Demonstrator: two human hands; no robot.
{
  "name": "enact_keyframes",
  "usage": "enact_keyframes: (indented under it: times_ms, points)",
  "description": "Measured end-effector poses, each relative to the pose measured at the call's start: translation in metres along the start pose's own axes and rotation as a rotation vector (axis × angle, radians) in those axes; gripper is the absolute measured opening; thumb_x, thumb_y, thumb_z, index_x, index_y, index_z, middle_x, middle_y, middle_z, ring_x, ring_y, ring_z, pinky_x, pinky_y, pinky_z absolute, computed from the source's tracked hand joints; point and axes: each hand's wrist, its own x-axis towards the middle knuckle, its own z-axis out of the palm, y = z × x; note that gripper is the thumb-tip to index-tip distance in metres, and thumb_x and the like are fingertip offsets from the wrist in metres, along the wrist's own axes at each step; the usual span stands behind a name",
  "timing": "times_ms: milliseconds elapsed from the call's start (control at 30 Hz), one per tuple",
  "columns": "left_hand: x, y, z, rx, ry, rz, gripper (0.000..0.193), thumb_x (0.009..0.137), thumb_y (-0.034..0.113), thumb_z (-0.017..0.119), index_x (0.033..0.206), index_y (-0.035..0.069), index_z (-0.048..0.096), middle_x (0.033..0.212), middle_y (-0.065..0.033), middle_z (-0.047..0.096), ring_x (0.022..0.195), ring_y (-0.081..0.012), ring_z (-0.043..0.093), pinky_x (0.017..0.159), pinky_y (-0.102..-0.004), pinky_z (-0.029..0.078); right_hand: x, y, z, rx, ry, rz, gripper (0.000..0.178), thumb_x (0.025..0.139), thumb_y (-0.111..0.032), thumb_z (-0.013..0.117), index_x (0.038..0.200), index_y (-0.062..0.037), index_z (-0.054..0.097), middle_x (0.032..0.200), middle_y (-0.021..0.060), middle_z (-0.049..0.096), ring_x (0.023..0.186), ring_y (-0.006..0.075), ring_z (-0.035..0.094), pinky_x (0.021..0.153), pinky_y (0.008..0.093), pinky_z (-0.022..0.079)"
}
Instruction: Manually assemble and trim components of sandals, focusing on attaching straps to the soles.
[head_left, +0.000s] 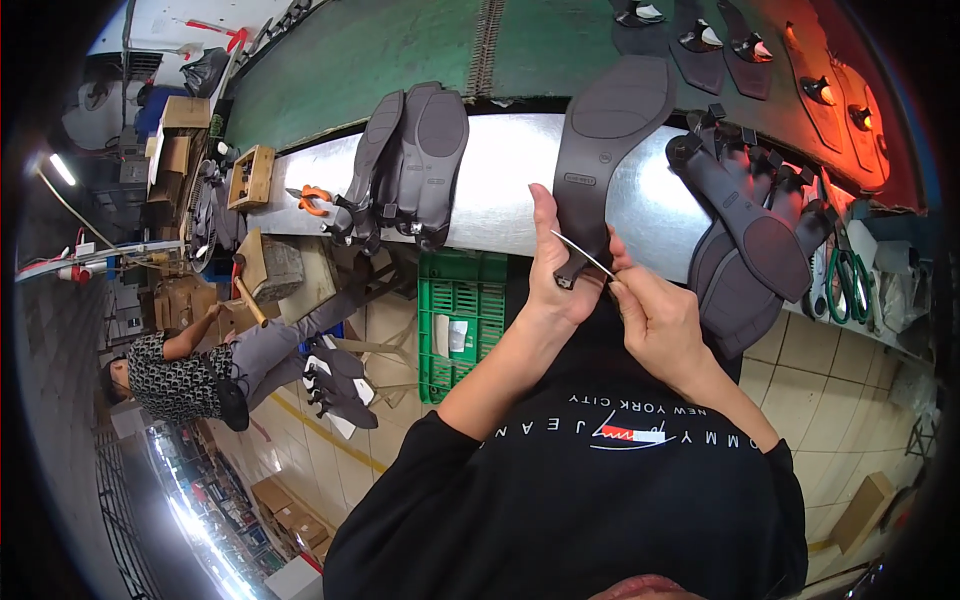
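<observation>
A dark brown sandal (612, 120) lies with its sole up and its toe pointing away from me, across the metal ledge. My left hand (562, 275) is wrapped around its narrow heel end from below, the thumb sticking up along the left side. Between the fingertips of my right hand (662, 320) is a thin, pale, curved blade-like tool (582, 252). It crosses over the heel end, close to the strap and a small buckle (566, 282). Whether the tool touches the sandal I cannot tell. The fingers under the heel are partly hidden.
Sandals (430, 150) rest on the metal ledge (510, 160) to the left, near orange-handled pliers (312, 200). More are piled right (755, 240), beside green-handled scissors (850, 282). Behind runs a green conveyor (400, 60) carrying sandals into red light. A green crate (462, 330) stands below; a person (190, 375) works left.
</observation>
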Motion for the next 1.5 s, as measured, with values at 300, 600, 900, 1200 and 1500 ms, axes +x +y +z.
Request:
enact_keyframes:
  times_ms: [300,600,900,1200,1500]
  points:
    - [0.016,0.004,-0.009,-0.041,0.144,-0.122,0.059,0.081,0.072,0.046,0.083,0.014,0.055,0.063,-0.0041,0.056,0.053,-0.0181,0.057,0.051,-0.0302,0.048,-0.021,-0.014,0.010,0.102,-0.330,-0.300,0.001,0.084,-0.003,0.059,0.083,-0.0034,0.059,0.064,0.0092,0.055,0.053,0.0221,0.056,0.049,0.0305,0.043]
    - [0.002,0.000,-0.008,0.317,-0.003,0.281,0.055,0.097,0.054,0.031,0.116,0.007,0.053,0.103,-0.0108,0.064,0.096,-0.0203,0.061,0.081,-0.0347,0.050,0.011,-0.005,-0.005,0.843,-0.257,0.449,0.057,0.093,-0.008,0.049,0.146,-0.0141,0.029,0.059,0.0015,0.054,0.048,0.0063,0.047,0.047,0.0201,0.039]
    - [-0.003,0.005,-0.020,0.220,-0.225,0.019,0.050,0.093,0.028,0.058,0.133,0.003,0.043,0.119,-0.0130,0.058,0.101,-0.0195,0.062,0.084,-0.0323,0.053,0.009,0.014,-0.020,1.518,-0.285,0.755,0.046,0.100,-0.021,0.042,0.145,-0.0168,0.031,0.059,-0.0007,0.042,0.042,0.0051,0.037,0.038,0.0173,0.030]
    - [-0.005,0.002,-0.018,0.260,-0.242,0.044,0.062,0.080,0.006,0.070,0.135,0.004,0.041,0.122,-0.0144,0.057,0.107,-0.0220,0.059,0.089,-0.0330,0.050,0.006,0.010,-0.020,1.455,-0.270,0.748,0.049,0.099,-0.020,0.043,0.145,-0.0159,0.027,0.058,-0.0011,0.041,0.041,0.0041,0.035,0.038,0.0161,0.030]
    - [-0.016,-0.012,-0.011,0.475,-0.160,0.321,0.072,0.073,0.002,0.074,0.136,-0.004,0.038,0.108,-0.0160,0.060,0.108,-0.0291,0.059,0.097,-0.0389,0.044,-0.003,0.006,-0.019,1.361,-0.182,0.773,0.038,0.099,-0.019,0.046,0.137,-0.0117,0.045,0.061,-0.0042,0.040,0.047,0.0019,0.032,0.042,0.0157,0.026]
